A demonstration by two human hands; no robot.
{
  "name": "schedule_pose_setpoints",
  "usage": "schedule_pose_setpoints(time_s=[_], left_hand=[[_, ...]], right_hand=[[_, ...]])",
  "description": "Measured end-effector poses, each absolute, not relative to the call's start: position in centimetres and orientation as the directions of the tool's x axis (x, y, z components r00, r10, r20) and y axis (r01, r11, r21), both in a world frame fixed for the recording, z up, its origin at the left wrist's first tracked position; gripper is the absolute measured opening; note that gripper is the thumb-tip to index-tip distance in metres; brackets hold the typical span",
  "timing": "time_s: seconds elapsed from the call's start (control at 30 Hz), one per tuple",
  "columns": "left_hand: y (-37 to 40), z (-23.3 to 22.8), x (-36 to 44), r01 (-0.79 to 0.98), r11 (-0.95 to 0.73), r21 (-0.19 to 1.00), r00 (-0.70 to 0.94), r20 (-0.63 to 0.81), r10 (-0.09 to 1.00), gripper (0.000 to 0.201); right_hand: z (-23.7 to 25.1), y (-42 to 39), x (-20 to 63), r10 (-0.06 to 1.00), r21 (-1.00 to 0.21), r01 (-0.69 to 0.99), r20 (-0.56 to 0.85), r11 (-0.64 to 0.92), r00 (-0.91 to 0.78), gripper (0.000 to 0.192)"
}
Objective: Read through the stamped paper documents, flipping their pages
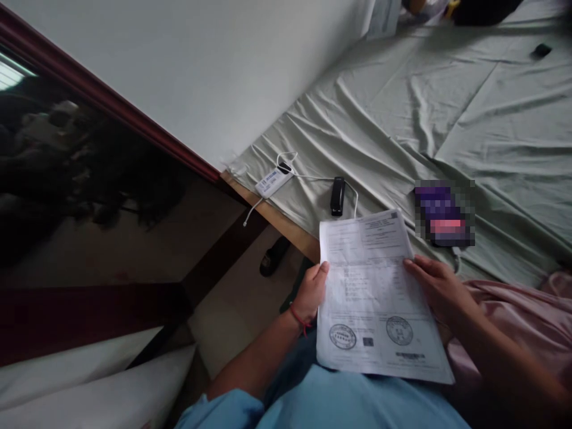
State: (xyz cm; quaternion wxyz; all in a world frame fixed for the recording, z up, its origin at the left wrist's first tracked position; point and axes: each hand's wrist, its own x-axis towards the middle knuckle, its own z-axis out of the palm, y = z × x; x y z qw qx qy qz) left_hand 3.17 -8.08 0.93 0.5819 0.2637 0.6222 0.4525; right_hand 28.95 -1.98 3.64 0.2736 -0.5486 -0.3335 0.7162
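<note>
Left hand point(311, 292) grip closed on paper point(373, 298) left edge | right hand point(435, 283) flat on right edge, holding | stapler point(338, 195) beyond on bed point(447, 119)

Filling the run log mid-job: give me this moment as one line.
left hand: grips paper sheet left edge | right hand: holds right edge | sheet: over lap, stamps near bottom | bed: black stapler, white power bank

Left wrist: thin red thread bracelet point(300, 319), tied close around.
Left sleeve point(223, 414): light blue fabric, pushed up near the elbow, soft folds.
Clothing over the lap point(357, 402): same light blue, plain, without print.
Left hand point(311, 292): bare, no ring visible.
Right hand point(440, 286): bare, no glove.
Right forearm: uncovered, no sleeve, no watch.
</note>
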Motion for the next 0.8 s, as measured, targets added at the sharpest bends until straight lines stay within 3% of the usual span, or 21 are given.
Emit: schedule_pose_setpoints(time_s=[0.13, 0.27, 0.5, 0.8], left_hand=[[-8.6, 0.6, 3.5, -0.364, 0.47, 0.804, -0.144, -0.547, 0.825, 0.064], [-8.0, 1.3, 3.7, -0.381, 0.455, 0.805, -0.152, -0.54, 0.828, 0.062], [-5.7, 1.4, 2.9, 0.04, 0.329, 0.943, -0.326, -0.299, 0.897, 0.046], [-2.0, 2.1, 1.4, 0.387, 0.35, 0.853, -0.241, -0.273, 0.932, 0.03]], right_hand=[[4.1, -1.8, 28.9, 0.767, -0.795, 0.043, -0.596, -0.605, -0.236, 0.036], [4.2, -1.4, 28.8, 0.799, -0.821, 0.032, -0.563, -0.57, -0.211, 0.032], [3.7, -0.5, 29.1, 0.804, -0.822, 0.034, -0.564, -0.569, -0.187, 0.031], [3.4, 0.2, 29.1, 0.816, -0.825, 0.079, -0.566, -0.56, -0.122, 0.033]])
